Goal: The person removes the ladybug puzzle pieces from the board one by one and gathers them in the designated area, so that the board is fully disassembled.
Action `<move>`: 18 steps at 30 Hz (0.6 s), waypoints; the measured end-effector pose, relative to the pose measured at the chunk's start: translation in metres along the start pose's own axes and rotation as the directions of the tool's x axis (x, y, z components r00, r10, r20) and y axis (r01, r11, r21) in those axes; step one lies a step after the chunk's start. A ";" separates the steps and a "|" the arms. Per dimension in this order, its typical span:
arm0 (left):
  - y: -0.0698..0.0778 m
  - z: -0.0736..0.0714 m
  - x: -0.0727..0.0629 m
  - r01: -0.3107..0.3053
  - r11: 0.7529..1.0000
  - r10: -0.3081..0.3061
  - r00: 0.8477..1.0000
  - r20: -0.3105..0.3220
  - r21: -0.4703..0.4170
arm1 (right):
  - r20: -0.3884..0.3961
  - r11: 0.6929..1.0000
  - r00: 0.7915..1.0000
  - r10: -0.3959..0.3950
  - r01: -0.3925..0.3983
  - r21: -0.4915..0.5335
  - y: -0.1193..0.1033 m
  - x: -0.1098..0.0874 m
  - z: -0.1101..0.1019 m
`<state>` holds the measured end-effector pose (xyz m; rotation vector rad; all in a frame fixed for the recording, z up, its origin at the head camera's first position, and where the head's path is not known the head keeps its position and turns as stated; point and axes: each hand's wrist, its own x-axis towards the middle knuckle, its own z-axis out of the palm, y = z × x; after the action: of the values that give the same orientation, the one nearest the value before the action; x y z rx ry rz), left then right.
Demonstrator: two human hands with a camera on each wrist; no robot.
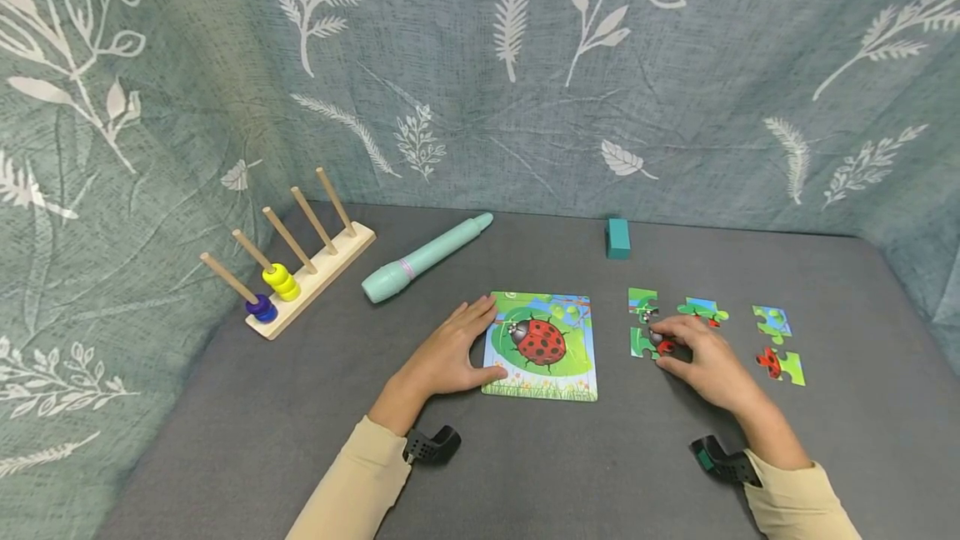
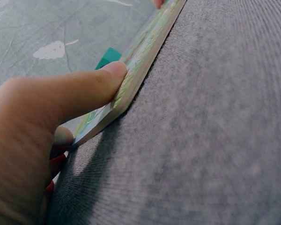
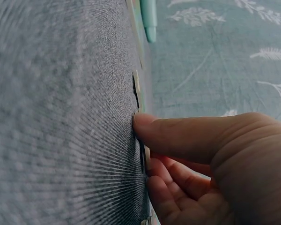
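Observation:
A square ladybug puzzle board (image 1: 540, 344) lies flat on the grey table. My left hand (image 1: 447, 352) rests along its left side, thumb (image 2: 100, 86) pressing the front left corner and fairly straight fingers reaching to the back left corner. To the right of the board, my right hand (image 1: 701, 357) pinches a puzzle piece (image 1: 657, 341) with part of the ladybug on it, partly hidden by my fingertips. This piece sits low over the cloth, against a green piece (image 1: 640, 343). In the right wrist view, my thumb (image 3: 178, 136) is at the piece's near edge.
Other puzzle pieces lie around my right hand: a green one (image 1: 641, 300), a blue one (image 1: 701, 308), a blue-green one (image 1: 772, 322) and a red-green one (image 1: 789, 367). Behind are a teal block (image 1: 618, 240), a mint microphone-shaped tube (image 1: 427, 258) and a wooden peg stand (image 1: 322, 275) with rings.

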<state>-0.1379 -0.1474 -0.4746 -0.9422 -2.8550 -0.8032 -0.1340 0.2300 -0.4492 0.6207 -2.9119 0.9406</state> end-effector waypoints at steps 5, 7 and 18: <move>0.001 -0.001 0.000 0.005 1.000 -0.005 1.000 0.007 0.002 | 0.004 1.000 1.000 0.009 -0.009 0.005 -0.001 -0.001 -0.001; 0.001 -0.001 0.000 0.002 1.000 -0.002 1.000 0.011 0.001 | -0.003 1.000 1.000 0.020 -0.020 0.008 -0.002 -0.001 -0.001; -0.001 -0.002 -0.001 -0.038 0.999 0.038 0.999 -0.005 -0.036 | 0.061 0.989 0.998 -0.002 -0.007 0.149 -0.027 0.001 0.014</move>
<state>-0.1378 -0.1500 -0.4736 -0.9939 -2.8193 -0.8552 -0.1233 0.2016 -0.4450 0.6648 -2.9142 1.1688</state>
